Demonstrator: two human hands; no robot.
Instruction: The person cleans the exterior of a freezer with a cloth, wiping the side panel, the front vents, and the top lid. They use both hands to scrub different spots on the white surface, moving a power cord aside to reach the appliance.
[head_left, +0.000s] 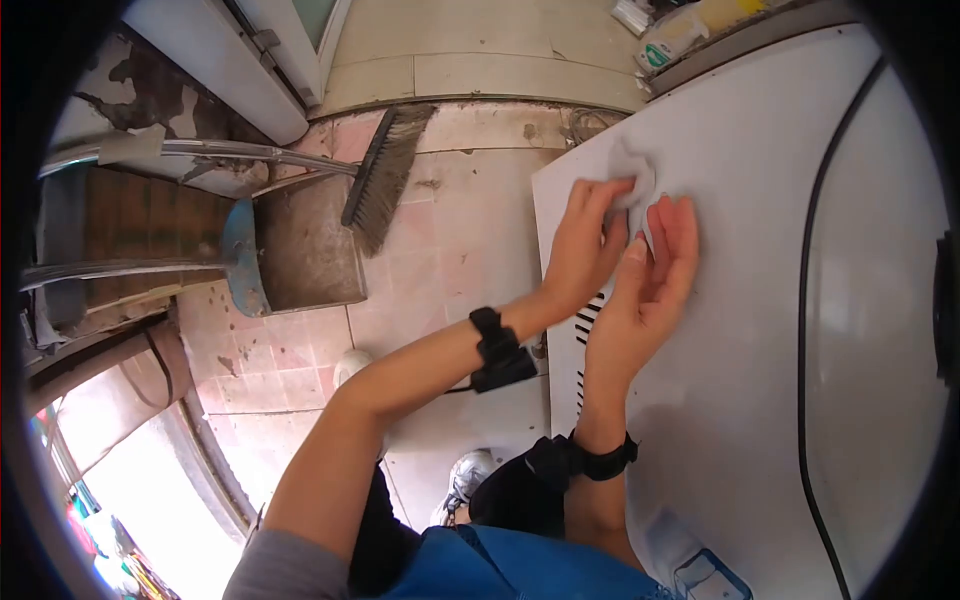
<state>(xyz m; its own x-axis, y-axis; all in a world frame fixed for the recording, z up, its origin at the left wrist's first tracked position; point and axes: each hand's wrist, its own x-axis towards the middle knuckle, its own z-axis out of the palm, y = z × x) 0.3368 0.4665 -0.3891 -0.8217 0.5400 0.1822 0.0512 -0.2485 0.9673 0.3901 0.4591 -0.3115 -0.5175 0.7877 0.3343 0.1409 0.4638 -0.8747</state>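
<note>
A thin, crumpled white piece point(634, 168), like tissue or soft sheet, stands up from the white surface point(720, 330) and is hard to tell from it. My left hand point(588, 240) pinches its near edge between thumb and fingers. Close beside it, my right hand point(640, 310) is curled with thumb and fingers brought together; a lower fold of the white piece appears to run into its fingertips. Both hands are just above the white surface, near its left edge. Black straps point(497, 350) with small boxes circle both wrists.
A black cable point(808, 300) runs along the white surface, and a blue-edged phone-like object point(712, 575) lies near me. Dark vent slots point(588, 325) mark its side. Left on the tiled floor are a broom point(385, 170) and a dustpan point(305, 245). Packets point(675, 45) sit behind.
</note>
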